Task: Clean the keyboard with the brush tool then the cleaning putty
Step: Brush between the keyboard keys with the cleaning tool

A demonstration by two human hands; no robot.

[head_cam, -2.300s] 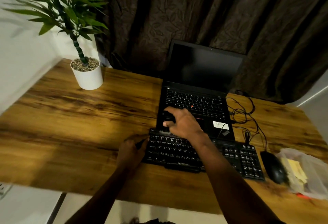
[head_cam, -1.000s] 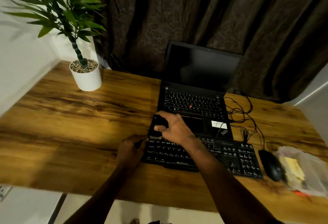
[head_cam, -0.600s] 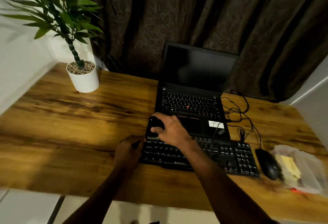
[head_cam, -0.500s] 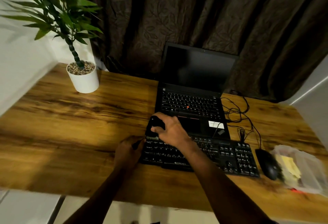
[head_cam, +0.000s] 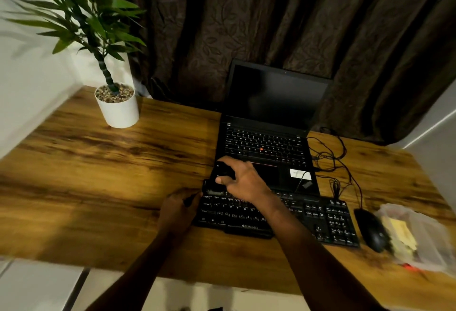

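Note:
A black external keyboard (head_cam: 308, 214) lies on the wooden desk in front of an open laptop (head_cam: 266, 143). My right hand (head_cam: 243, 181) grips a black brush tool (head_cam: 220, 175) whose bristle end rests on the keyboard's top-left corner. Beside the keyboard's left edge, my left hand (head_cam: 176, 208) has its fingers curled round that edge. A clear plastic bag (head_cam: 419, 236) at the far right holds something yellow, too blurred to identify.
A black mouse (head_cam: 371, 233) sits right of the keyboard, with tangled cables (head_cam: 330, 160) behind it. A white potted plant (head_cam: 118, 106) stands at the desk's back left. Dark curtains hang behind. The desk's front edge (head_cam: 172, 273) is near my arms.
My right hand has moved left with the brush from the laptop's palm rest to the keyboard's top-left corner. The left hand has stayed on the keyboard's left edge.

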